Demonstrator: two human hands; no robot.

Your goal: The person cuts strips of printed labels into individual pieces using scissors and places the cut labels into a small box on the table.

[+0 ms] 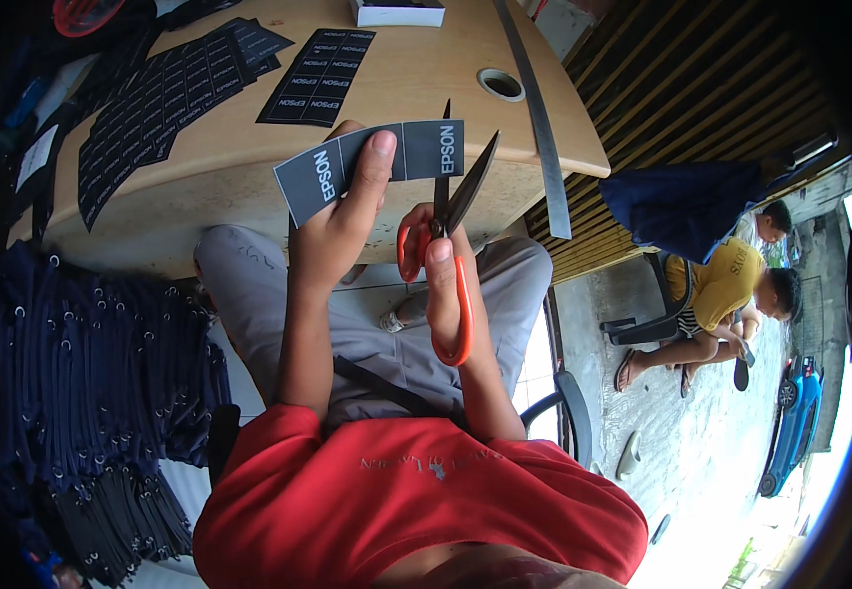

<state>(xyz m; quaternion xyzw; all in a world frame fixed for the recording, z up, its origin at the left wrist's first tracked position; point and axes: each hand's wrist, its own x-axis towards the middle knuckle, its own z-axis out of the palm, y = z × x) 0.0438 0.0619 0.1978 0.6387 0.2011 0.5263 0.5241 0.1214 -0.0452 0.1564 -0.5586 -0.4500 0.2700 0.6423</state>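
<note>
My left hand [347,201] pinches a dark grey strip of printed labels [416,157] between thumb and fingers. A thin line divides the strip into label sections. In my right hand [441,285] are scissors [465,187] with orange handles, thumb and fingers through the loops. The blades point up and stand apart, with the strip's right end at the near blade. Beyond my hands, a black label sheet [318,77] lies on the wooden table [426,74]. More dark label sheets [166,103] overlap at the table's left.
A long metal ruler [539,128] lies along the table's right side, near a round cable hole [501,84]. A small white box [398,12] stands at the far edge. Dark blue straps with metal rings [92,363] are piled at left. People [730,285] sit outside at right.
</note>
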